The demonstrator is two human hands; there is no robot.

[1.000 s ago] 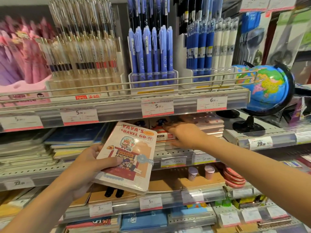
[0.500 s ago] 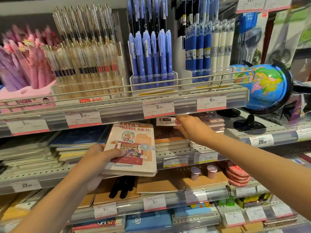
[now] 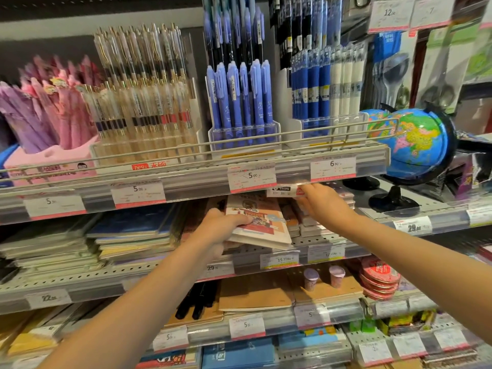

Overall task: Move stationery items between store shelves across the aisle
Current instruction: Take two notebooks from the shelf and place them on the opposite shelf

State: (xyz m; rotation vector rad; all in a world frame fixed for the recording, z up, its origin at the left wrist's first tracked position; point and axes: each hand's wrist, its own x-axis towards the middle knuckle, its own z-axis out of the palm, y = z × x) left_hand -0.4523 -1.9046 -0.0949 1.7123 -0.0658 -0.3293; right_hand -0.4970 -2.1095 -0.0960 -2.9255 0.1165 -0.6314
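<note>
My left hand [image 3: 221, 230] grips a cream travel-themed notebook [image 3: 262, 227] by its left edge, its far end under the pen shelf and over the notebook stacks on the second shelf [image 3: 314, 242]. My right hand [image 3: 323, 206] holds up the near end of another notebook with a white barcode label [image 3: 282, 191], lifted to the pen shelf's price rail. The stack of notebooks [image 3: 298, 222] below that raised book is partly hidden by my hands.
Racks of pens [image 3: 239, 102] fill the shelf above, behind a wire rail [image 3: 186, 150]. A blue globe [image 3: 415, 145] stands to the right. Flat notebook stacks [image 3: 127, 235] lie to the left. Kraft notebooks [image 3: 255, 294] and round red tins [image 3: 380, 278] sit on the lower shelf.
My left hand has pushed the travel notebook up and forward under the pen shelf. My right hand has lifted the labelled notebook's near end higher, to the price rail.
</note>
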